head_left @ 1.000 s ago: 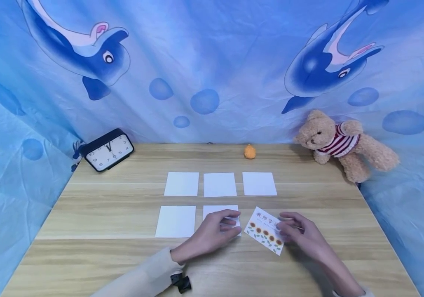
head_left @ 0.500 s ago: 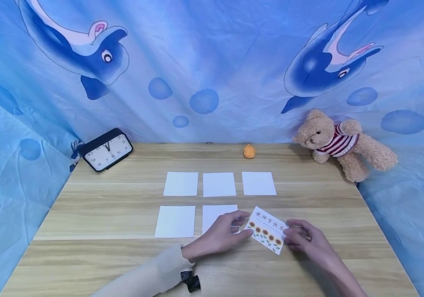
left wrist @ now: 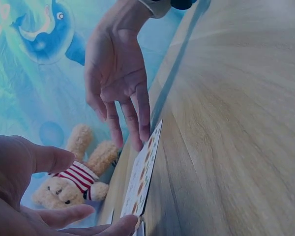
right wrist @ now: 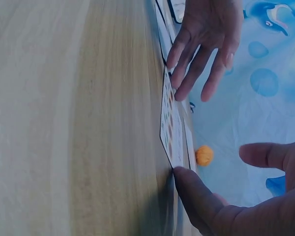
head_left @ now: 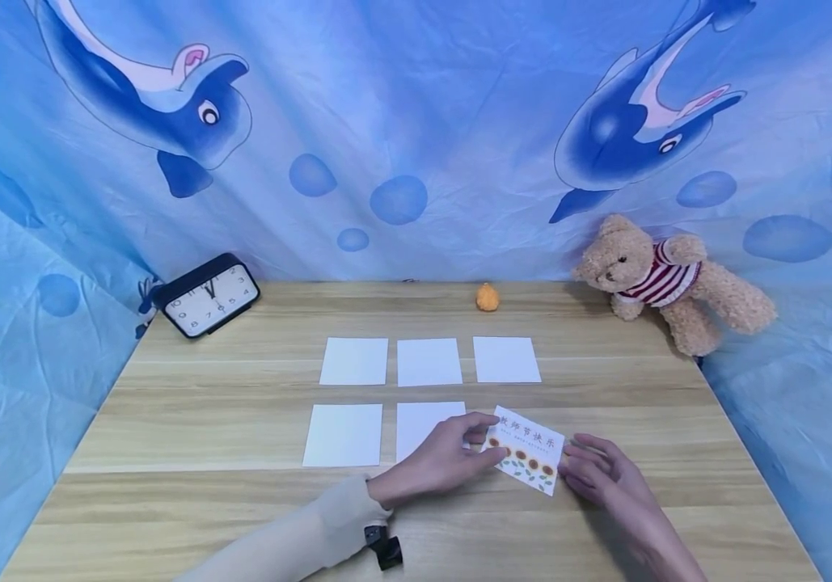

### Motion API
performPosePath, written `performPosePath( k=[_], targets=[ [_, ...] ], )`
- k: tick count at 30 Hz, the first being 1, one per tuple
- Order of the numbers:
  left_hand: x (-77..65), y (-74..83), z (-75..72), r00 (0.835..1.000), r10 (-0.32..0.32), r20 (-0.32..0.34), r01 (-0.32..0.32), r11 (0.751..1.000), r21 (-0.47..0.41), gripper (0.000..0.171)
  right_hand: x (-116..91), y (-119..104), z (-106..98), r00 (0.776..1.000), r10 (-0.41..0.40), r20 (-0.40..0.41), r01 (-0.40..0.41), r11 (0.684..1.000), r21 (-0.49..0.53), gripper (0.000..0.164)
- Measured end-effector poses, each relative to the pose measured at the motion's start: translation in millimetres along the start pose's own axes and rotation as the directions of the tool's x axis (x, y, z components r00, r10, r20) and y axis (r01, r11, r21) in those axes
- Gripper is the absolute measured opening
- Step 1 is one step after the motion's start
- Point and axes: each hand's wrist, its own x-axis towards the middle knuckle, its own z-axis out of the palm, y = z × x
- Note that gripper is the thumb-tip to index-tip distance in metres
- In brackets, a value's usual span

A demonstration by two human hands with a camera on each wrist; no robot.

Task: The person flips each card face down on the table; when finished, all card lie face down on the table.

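A printed card [head_left: 528, 457] with sunflowers and red Chinese characters lies slightly turned on the wooden table, at the right end of the near row. My left hand [head_left: 452, 454] is at its left side, fingers over the edge and thumb apart. At the opposite side, my right hand [head_left: 610, 477] touches the card's edge with its fingertips. Both wrist views show the fingers mostly straight, with the card [left wrist: 143, 172] low against the tabletop between the two hands. Left of it, a white square card [head_left: 423, 424] is partly hidden by my left hand.
Several other blank white cards, including one at the far right [head_left: 507, 360], lie in two rows. A clock [head_left: 212, 299] stands at the back left. An orange pumpkin-like ornament [head_left: 487, 297] and a teddy bear [head_left: 663, 275] sit at the back, before a blue dolphin curtain [head_left: 459, 121].
My left hand has moved right, from over the blank card to the printed card's left edge. My right hand has drawn back slightly to the right, uncovering the characters. The card has turned slightly.
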Motion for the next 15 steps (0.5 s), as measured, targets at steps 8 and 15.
performPosePath(
  k=[8,15],
  targets=[
    [-0.6,2.7,1.4,0.999,-0.036,-0.023,0.036,0.999,0.021,0.056,2.6,1.7,0.7,1.0,0.02,-0.011,-0.019,0.999,0.046,0.074],
    [-1.0,4.6,0.1,0.999,-0.052,-0.01,0.052,0.999,-0.007,0.06,2.6,4.5,1.3,1.0,-0.001,-0.014,0.002,0.996,0.094,0.069]
  ],
)
